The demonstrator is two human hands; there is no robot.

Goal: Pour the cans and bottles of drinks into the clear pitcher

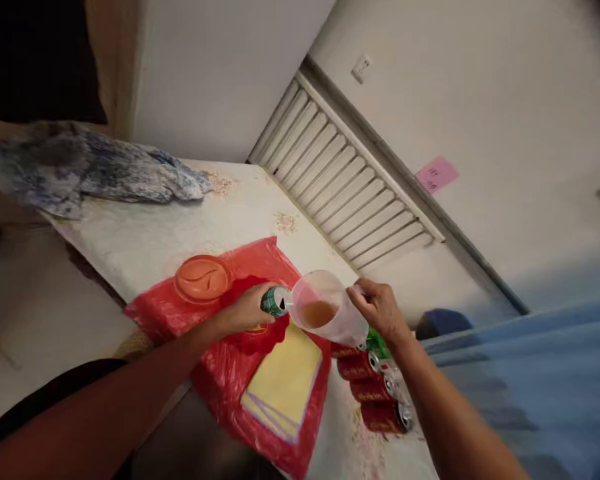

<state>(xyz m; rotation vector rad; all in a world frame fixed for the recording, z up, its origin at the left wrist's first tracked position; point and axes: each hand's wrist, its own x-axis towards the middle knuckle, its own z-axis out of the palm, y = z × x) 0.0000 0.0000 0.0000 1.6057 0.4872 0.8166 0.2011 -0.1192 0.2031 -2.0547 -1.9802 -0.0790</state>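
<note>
My left hand is closed around a green drink can, whose opened top tips toward the mouth of a clear plastic pitcher. A pale streak between the can and the pitcher looks like liquid. Brown liquid lies inside the pitcher. On the pitcher's far side, my right hand grips its handle, mostly hidden behind the fingers. Below both hands a red plastic bag is spread on the table, with a folded yellow cloth on it. An orange round lid rests on the bag too.
Several red cans stand in a row beside the bag, near a green item partly hidden by my right hand. A patterned cloth lies at the far end of the light table. A radiator runs along the wall.
</note>
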